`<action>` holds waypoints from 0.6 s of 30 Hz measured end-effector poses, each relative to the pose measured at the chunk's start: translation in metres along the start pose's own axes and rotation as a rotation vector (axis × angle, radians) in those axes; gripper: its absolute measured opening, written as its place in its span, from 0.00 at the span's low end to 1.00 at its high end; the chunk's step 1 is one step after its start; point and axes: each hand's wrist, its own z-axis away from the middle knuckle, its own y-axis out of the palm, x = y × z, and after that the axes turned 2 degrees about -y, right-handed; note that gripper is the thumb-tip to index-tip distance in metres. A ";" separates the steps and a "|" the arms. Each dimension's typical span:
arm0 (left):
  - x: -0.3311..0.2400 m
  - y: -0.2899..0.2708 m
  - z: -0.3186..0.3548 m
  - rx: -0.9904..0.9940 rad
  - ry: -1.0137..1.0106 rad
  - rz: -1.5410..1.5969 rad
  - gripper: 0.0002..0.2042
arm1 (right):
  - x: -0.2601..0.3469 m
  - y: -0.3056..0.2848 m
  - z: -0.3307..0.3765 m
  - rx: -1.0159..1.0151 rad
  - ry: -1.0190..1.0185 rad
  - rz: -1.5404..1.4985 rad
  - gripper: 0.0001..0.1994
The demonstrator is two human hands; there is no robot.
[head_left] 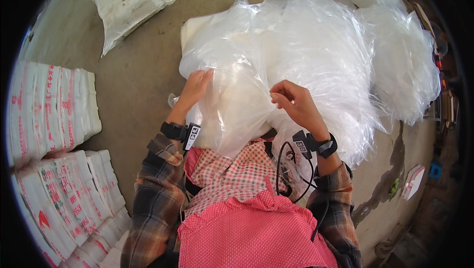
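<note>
The left hand (197, 85) and the right hand (296, 101) are closed, their fingertips apparently pinching opposite sides of a clear plastic bag (239, 102). The bag is spread between the hands, near each alike; its long axis appears to be directed away from the body. Labelled black wrist devices (191, 136) are worn behind the hands. A heap of clear film (321, 45) is noted beyond and right of the right hand. Left of the left hand, white bundles (54, 112) are marked with red and some green printing.
</note>
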 end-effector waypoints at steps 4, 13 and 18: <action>-0.026 0.011 -0.016 -0.190 -0.340 0.589 0.14 | 0.013 0.017 -0.029 -0.045 -0.146 0.098 0.07; -0.046 0.009 -0.004 0.042 -0.500 0.822 0.14 | -0.013 0.050 -0.062 -0.183 -0.226 0.160 0.05; -0.046 0.011 -0.008 0.041 -0.513 0.746 0.13 | -0.012 0.047 -0.057 -0.095 -0.218 0.113 0.06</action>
